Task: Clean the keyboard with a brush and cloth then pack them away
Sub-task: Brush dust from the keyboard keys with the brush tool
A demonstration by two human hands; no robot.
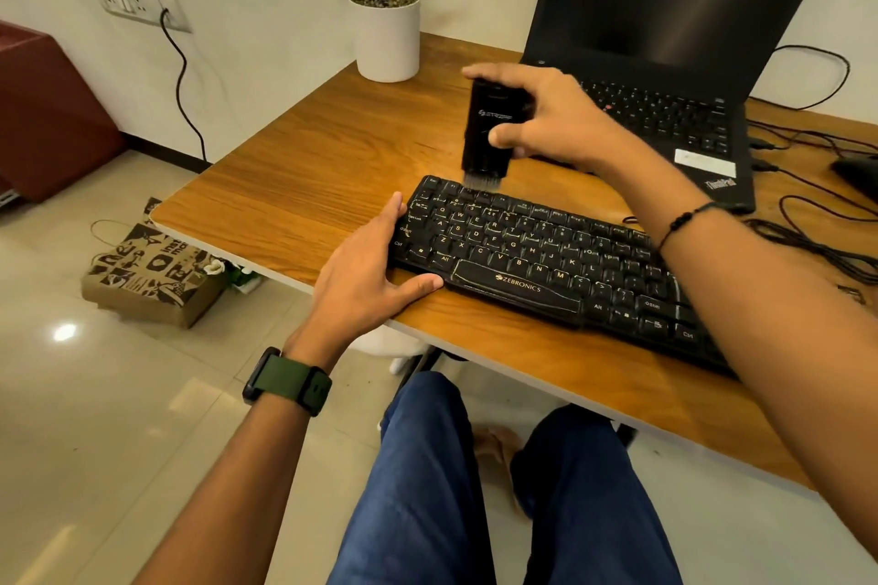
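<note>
Your right hand (546,118) grips the black brush (491,128) upright, bristles touching the far-left keys of the keyboard (546,261), which lies on the desk (294,166) near you. Your left hand (375,271) rests open, bracing its left end. Ease that brace and the keyboard may skid; hard strokes could flick dust toward the laptop (665,61) beyond

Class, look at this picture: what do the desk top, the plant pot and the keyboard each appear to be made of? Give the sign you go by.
Desk top: wood or wood-look laminate, going by the brown grain lines and pale edge band; which one is unclear.
Plant pot: smooth matte white, probably ceramic or plastic.
Keyboard: black plastic, slightly glossy, with printed white legends.
</note>
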